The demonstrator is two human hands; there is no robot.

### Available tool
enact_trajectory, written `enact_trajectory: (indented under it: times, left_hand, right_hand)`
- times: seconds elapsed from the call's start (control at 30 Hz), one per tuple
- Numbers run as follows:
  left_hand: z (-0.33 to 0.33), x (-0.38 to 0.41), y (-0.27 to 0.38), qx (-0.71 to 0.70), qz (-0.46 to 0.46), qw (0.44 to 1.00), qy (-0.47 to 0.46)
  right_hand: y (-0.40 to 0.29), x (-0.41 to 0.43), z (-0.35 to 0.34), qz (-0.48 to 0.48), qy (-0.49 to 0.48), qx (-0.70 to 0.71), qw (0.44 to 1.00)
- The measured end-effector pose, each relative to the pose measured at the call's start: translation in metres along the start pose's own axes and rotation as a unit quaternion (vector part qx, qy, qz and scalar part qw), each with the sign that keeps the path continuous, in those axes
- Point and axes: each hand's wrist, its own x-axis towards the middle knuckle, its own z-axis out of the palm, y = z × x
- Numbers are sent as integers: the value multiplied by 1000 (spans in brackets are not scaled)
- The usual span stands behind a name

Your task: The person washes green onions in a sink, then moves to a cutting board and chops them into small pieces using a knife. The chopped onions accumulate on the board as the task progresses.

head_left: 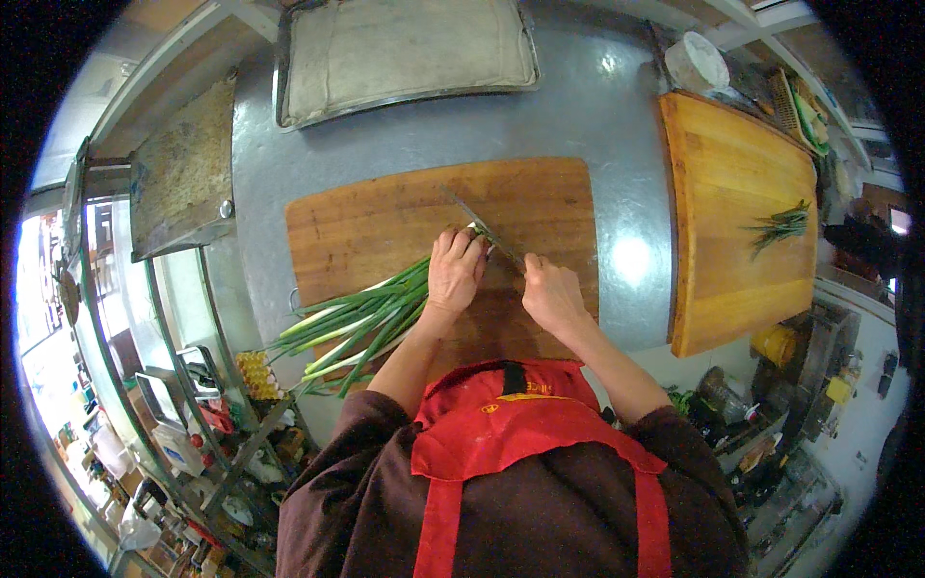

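Observation:
A bunch of green onions lies across the left part of a wooden cutting board, its green leaves fanned out past the board's left edge. My left hand grips the bunch close to its white ends. In my right hand is a knife, its blade slanting up and to the left across the board, right beside the fingers of my left hand. The knife's handle is hidden in my fist. The blade meets or nearly meets the onion ends; contact cannot be told for sure.
A metal tray lined with pale cloth stands at the back of the metal worktop. At the right, a second wooden board bears a small bundle of green stalks. A white tub stands behind it. A metal box is at the left.

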Motion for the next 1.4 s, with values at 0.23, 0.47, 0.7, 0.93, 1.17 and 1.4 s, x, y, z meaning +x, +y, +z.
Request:
enact_trajectory:
  times: [0.23, 0.47, 0.7, 0.93, 1.17, 1.4]
  left_hand:
    - [-1, -5, -1, -25, -20, 998, -49]
    - [6, -6, -3, -11, -1, 999, -38]
    - [3, -7, -3, -17, 8, 999, -30]
    - [1, -7, -2, -2, 4, 1000, -31]
    - [7, -6, -3, 11, 9, 999, -32]
    - [2, -1, -1, -7, -8, 999, -32]
  right_hand:
    - [-13, -11, -22, -8, -17, -1, 1000]
    - [-6, 2, -4, -10, -30, -21, 999]
    - [15, -4, 8, -35, 43, 37, 998]
    - [-8, -18, -25, -17, -28, 14, 999]
    - [-1, 4, 7, -16, -6, 0, 1000]
    - [4, -8, -6, -56, 28, -1, 998]
